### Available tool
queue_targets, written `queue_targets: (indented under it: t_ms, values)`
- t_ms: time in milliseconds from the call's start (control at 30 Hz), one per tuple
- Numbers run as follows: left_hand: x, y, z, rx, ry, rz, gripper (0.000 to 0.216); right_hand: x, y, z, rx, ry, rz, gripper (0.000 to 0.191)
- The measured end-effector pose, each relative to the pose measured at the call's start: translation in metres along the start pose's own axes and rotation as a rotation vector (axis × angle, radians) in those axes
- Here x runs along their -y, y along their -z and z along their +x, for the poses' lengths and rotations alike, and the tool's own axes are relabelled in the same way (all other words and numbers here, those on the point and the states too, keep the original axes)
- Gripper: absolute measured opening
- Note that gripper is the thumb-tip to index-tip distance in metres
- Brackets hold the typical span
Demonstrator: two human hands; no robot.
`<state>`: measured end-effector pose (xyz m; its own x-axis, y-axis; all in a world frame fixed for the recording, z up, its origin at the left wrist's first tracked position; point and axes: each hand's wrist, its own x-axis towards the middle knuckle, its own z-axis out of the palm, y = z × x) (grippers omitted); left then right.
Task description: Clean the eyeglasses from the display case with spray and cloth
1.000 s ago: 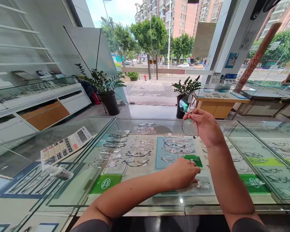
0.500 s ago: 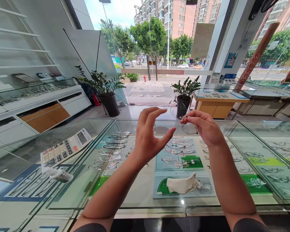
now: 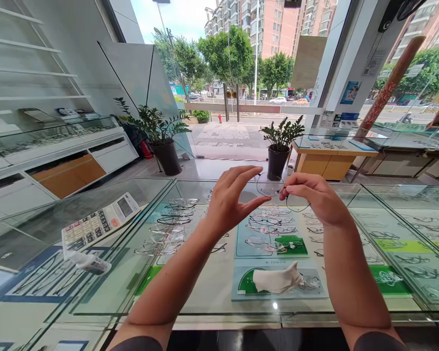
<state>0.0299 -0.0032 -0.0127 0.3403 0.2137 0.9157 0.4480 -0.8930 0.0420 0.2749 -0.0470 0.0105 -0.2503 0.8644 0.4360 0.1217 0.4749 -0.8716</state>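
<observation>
I hold a pair of thin-rimmed glasses [image 3: 274,187] up over the glass display counter [image 3: 212,312]. My right hand [image 3: 316,197] pinches the frame near its bridge. My left hand [image 3: 230,197] is raised beside the left lens, its fingers curved and apart, thumb and fingertips at the rim of the lens. A white cleaning cloth [image 3: 276,282] lies on the counter glass below my hands. Under the glass lie rows of spectacle frames [image 3: 183,219] on trays with green labels.
A calculator [image 3: 98,222] and a small white bottle [image 3: 89,263] rest on the counter at the left. Two potted plants [image 3: 161,131] stand on the floor beyond, in front of the shop window. More display cases run along the left wall and the right.
My left hand left the cloth on the counter, rose and came to the glasses' left lens. My right hand lowered the glasses a little and turned them level.
</observation>
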Motion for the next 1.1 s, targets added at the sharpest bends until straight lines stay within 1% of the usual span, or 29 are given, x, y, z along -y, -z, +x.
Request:
queue_targets:
  t_ms: [167, 233, 300, 367, 400, 467, 533, 633, 767, 933, 1100]
  values:
    - [0.001, -0.001, 0.001, -0.034, 0.008, -0.017, 0.058, 0.005, -0.001, -0.002, -0.003, 0.020, -0.099, 0.022]
    - [0.001, -0.002, 0.001, -0.049, 0.029, -0.034, 0.057, 0.007, -0.003, -0.003, -0.041, 0.045, -0.144, 0.023]
    - [0.001, -0.001, 0.001, -0.075, 0.059, -0.045, 0.056, 0.007, -0.005, -0.004, -0.131, 0.090, -0.171, 0.020]
    - [0.002, 0.000, 0.002, -0.123, 0.104, -0.044, 0.056, 0.005, -0.006, -0.005, -0.251, 0.168, -0.193, 0.017]
    - [0.002, 0.001, 0.002, -0.152, 0.133, -0.042, 0.055, 0.004, -0.006, -0.005, -0.308, 0.215, -0.213, 0.020]
    - [0.003, 0.003, 0.003, -0.200, 0.200, -0.043, 0.052, 0.002, -0.007, -0.005, -0.398, 0.299, -0.284, 0.032]
    - [0.004, 0.006, 0.004, -0.221, 0.271, -0.046, 0.050, 0.001, -0.008, -0.004, -0.445, 0.340, -0.374, 0.045]
    - [0.006, 0.007, 0.004, -0.233, 0.351, -0.040, 0.052, -0.001, -0.011, -0.004, -0.453, 0.324, -0.479, 0.053]
    - [0.007, 0.007, 0.003, -0.244, 0.398, -0.046, 0.054, -0.002, -0.016, -0.002, -0.485, 0.304, -0.538, 0.048]
    - [0.009, 0.007, 0.002, -0.240, 0.414, -0.056, 0.055, -0.005, -0.019, -0.001, -0.515, 0.293, -0.520, 0.046]
    - [0.011, 0.008, 0.003, -0.234, 0.382, -0.071, 0.051, -0.008, -0.018, 0.001, -0.529, 0.305, -0.517, 0.045]
